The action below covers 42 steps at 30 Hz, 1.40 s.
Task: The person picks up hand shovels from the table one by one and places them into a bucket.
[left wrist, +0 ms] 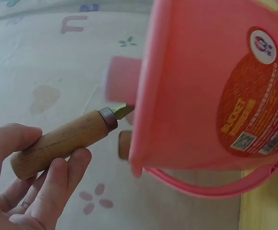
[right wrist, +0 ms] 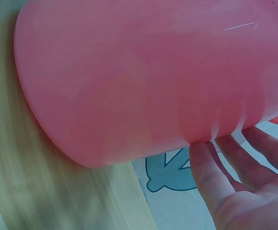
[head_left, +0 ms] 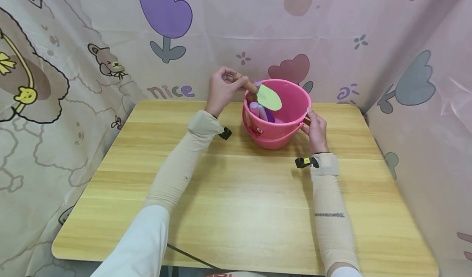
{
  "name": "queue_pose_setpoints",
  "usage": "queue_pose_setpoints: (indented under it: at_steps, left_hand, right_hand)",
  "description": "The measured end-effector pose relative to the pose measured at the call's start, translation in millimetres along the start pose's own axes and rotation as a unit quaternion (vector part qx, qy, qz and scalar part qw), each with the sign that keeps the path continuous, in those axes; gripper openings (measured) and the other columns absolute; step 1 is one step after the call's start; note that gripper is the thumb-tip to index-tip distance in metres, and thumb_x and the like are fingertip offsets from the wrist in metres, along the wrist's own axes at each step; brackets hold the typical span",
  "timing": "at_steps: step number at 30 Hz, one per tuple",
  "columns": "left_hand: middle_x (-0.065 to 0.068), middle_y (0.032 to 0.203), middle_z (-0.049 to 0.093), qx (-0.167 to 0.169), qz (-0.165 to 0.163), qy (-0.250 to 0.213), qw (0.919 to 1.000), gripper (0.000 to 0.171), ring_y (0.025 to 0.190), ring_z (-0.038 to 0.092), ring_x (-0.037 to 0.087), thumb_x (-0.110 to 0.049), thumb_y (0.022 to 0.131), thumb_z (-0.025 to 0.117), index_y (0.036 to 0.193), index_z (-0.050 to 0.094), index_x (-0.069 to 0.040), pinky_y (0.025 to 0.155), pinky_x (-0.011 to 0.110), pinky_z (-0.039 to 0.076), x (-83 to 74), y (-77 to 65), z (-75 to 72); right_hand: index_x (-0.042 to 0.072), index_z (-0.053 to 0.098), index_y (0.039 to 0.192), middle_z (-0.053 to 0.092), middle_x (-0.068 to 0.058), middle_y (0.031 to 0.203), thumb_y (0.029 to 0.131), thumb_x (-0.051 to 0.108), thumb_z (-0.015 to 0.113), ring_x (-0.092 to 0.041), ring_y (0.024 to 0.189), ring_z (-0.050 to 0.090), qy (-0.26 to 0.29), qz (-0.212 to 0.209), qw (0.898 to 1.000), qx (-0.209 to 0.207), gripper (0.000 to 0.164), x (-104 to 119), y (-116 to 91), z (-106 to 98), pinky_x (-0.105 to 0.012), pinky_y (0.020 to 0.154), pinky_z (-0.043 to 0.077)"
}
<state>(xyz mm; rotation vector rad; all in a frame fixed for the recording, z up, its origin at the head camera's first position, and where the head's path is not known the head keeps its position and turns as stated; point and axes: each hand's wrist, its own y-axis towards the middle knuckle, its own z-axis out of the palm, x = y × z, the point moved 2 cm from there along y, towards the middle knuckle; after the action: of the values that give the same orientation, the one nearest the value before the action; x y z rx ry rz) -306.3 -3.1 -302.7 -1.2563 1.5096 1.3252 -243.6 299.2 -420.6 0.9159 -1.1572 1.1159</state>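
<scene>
My left hand (head_left: 223,89) pinches the wooden handle of a small trowel (head_left: 269,98) between thumb and fingers. Its light green blade lies over the opening of a pink bucket (head_left: 274,133); in the left wrist view the handle (left wrist: 64,143) shows outside the rim and most of the blade is hidden. My right hand (head_left: 317,131) holds the bucket's right side near the rim, and in the right wrist view its fingertips (right wrist: 201,153) touch the pink wall. Inside the bucket, at the left, stand pink and lavender cylindrical pieces (head_left: 254,108), a purple piece (head_left: 269,115) and something brown.
The bucket stands toward the back of a wooden table (head_left: 243,203), close to a patterned cloth backdrop (head_left: 228,35). Its pink carrying handle (left wrist: 215,190) hangs down along the front. A dark cable (head_left: 191,255) crosses the table's front edge.
</scene>
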Motion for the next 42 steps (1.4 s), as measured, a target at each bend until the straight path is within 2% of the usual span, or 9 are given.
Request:
queue_pose_setpoints:
  at_steps: [3, 7, 13, 18, 22, 28, 34, 37, 42]
  left_hand:
    - [0.006, 0.101, 0.068, 0.004, 0.014, 0.052, 0.9985, 0.042, 0.089, 0.067, 0.017, -0.032, 0.086, 0.085, 0.112, 0.065, -0.007, 0.075, 0.025, 0.058, 1.1, -2.1, 8.4]
    - [0.008, 0.103, 0.07, 0.018, 0.028, 0.094, 0.995, 0.038, 0.092, 0.068, 0.019, -0.031, 0.089, 0.083, 0.112, 0.064, -0.008, 0.077, 0.027, 0.06, 0.1, -3.9, 19.5]
    - [0.009, 0.102, 0.07, 0.044, 0.036, 0.127, 0.9902, 0.032, 0.091, 0.069, 0.02, -0.025, 0.091, 0.081, 0.111, 0.064, -0.008, 0.081, 0.028, 0.061, 0.7, -7.1, 30.0]
    - [0.006, 0.1, 0.071, 0.059, 0.046, 0.164, 0.9836, 0.033, 0.091, 0.07, 0.017, -0.031, 0.09, 0.083, 0.108, 0.065, -0.01, 0.08, 0.027, 0.06, -0.5, -6.8, 35.4]
    - [0.004, 0.102, 0.071, 0.078, 0.031, 0.216, 0.9728, 0.036, 0.092, 0.067, 0.016, -0.036, 0.089, 0.082, 0.11, 0.066, -0.012, 0.078, 0.025, 0.059, -0.1, -5.7, 40.7]
    - [0.002, 0.106, 0.072, 0.117, 0.007, 0.279, 0.9533, 0.035, 0.094, 0.067, 0.016, -0.038, 0.09, 0.081, 0.111, 0.068, -0.013, 0.081, 0.025, 0.06, 0.8, -5.2, 46.1]
    - [0.0, 0.1, 0.071, 0.144, 0.004, 0.323, 0.9354, 0.029, 0.094, 0.065, 0.016, -0.039, 0.09, 0.081, 0.103, 0.069, -0.016, 0.083, 0.026, 0.056, -4.3, -2.5, 52.6]
    - [-0.002, 0.098, 0.071, 0.153, -0.006, 0.355, 0.922, 0.028, 0.093, 0.065, 0.016, -0.041, 0.089, 0.081, 0.098, 0.068, -0.018, 0.081, 0.028, 0.054, -7.2, -0.4, 55.9]
    - [-0.002, 0.095, 0.072, 0.179, -0.025, 0.413, 0.8925, 0.028, 0.09, 0.066, 0.016, -0.043, 0.089, 0.081, 0.094, 0.068, -0.019, 0.077, 0.03, 0.054, -13.5, 3.4, 62.3]
  right_hand:
    - [0.004, 0.059, 0.143, 0.058, -0.014, 0.143, 0.104, 0.049, 0.056, -0.029, 0.131, 0.059, -0.002, 0.001, 1.0, -0.002, 0.059, -1.7, -1.1, 0.5, -0.018, 0.093, 0.059]
    - [0.003, 0.059, 0.143, 0.058, -0.015, 0.142, 0.104, 0.047, 0.056, -0.03, 0.13, 0.06, 0.008, 0.001, 1.0, -0.004, 0.058, -3.1, -1.9, 0.6, -0.017, 0.091, 0.059]
    - [0.003, 0.06, 0.142, 0.059, -0.014, 0.141, 0.105, 0.046, 0.057, -0.028, 0.129, 0.06, 0.007, 0.003, 1.0, -0.001, 0.057, -4.2, -1.6, 2.2, -0.021, 0.097, 0.059]
    - [0.006, 0.061, 0.142, 0.058, -0.014, 0.142, 0.105, 0.047, 0.055, -0.031, 0.132, 0.058, -0.008, -0.005, 1.0, 0.001, 0.056, -3.5, -1.1, 2.7, -0.021, 0.098, 0.058]
    - [0.006, 0.06, 0.142, 0.056, -0.017, 0.146, 0.105, 0.048, 0.055, -0.033, 0.134, 0.057, -0.013, -0.003, 1.0, 0.003, 0.057, -2.9, -0.6, 2.9, -0.019, 0.096, 0.058]
    - [0.005, 0.061, 0.142, 0.057, -0.016, 0.143, 0.105, 0.047, 0.054, -0.032, 0.132, 0.058, -0.008, -0.001, 1.0, 0.002, 0.056, -4.1, -1.3, 4.0, -0.016, 0.092, 0.058]
    - [0.004, 0.061, 0.142, 0.057, -0.018, 0.143, 0.105, 0.046, 0.055, -0.032, 0.13, 0.059, 0.0, -0.006, 1.0, -0.002, 0.056, -2.2, -0.4, 3.8, -0.018, 0.093, 0.059]
    - [0.004, 0.061, 0.142, 0.057, -0.018, 0.143, 0.105, 0.046, 0.056, -0.033, 0.131, 0.059, -0.001, -0.005, 1.0, -0.001, 0.056, -1.5, -0.3, 3.3, -0.019, 0.094, 0.059]
    - [0.004, 0.06, 0.143, 0.056, -0.019, 0.145, 0.105, 0.047, 0.055, -0.031, 0.131, 0.059, -0.004, -0.003, 1.0, -0.003, 0.058, -1.0, -0.1, 1.1, -0.021, 0.097, 0.058]
